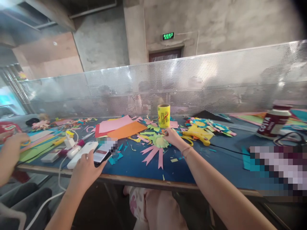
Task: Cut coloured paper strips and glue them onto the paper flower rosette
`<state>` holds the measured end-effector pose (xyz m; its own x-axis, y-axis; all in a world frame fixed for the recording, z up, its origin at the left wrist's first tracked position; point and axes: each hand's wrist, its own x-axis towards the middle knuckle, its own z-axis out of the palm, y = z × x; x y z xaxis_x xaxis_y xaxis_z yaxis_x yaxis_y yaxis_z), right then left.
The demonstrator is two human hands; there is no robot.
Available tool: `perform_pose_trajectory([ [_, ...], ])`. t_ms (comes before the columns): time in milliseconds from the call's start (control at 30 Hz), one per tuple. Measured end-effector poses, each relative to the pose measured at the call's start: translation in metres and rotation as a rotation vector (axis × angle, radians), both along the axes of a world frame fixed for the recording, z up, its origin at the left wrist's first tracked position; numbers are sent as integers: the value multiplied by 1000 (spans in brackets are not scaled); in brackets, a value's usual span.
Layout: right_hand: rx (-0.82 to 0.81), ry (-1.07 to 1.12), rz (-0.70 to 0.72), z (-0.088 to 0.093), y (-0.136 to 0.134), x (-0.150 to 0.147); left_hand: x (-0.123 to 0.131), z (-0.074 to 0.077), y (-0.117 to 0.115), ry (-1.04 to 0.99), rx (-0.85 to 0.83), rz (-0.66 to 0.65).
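My left hand (87, 167) is wrapped round a phone (102, 151), held tilted near the table's front edge with its screen lit. My right hand (173, 138) reaches across the table with its fingers closed together; whatever they may hold is too small to make out. Just behind those fingers stands a yellow roll of tape (164, 116). Beside my right hand lies a pale green paper flower (159, 140) with pink paper strips (160, 158) fanned out towards me. A yellow glue gun (198, 134) with a black cord rests to the right of that hand.
Pink and orange paper sheets (128, 129) lie behind the phone. Left of it are a white power bank (83, 155) and chargers (69, 142). A co-worker's hand (11, 153) is at far left. A maroon bottle (273, 123) stands right; a perforated metal screen (115, 86) borders the back.
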<state>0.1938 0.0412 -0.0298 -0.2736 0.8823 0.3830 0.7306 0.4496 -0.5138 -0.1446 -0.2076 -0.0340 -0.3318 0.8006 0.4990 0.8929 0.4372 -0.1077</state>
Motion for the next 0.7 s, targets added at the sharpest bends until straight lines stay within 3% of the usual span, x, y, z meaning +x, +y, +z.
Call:
perform_pose_trajectory([
  [267,-32,-16,-15,1,-2,-1,14,-6,-9,-29,-13,79],
  [467,-46,-19,-37,6,-6,1,18,-3,0,-189,69,80],
  [700,-23,-45,-47,10,-9,-1,11,0,7,-58,98,-15],
])
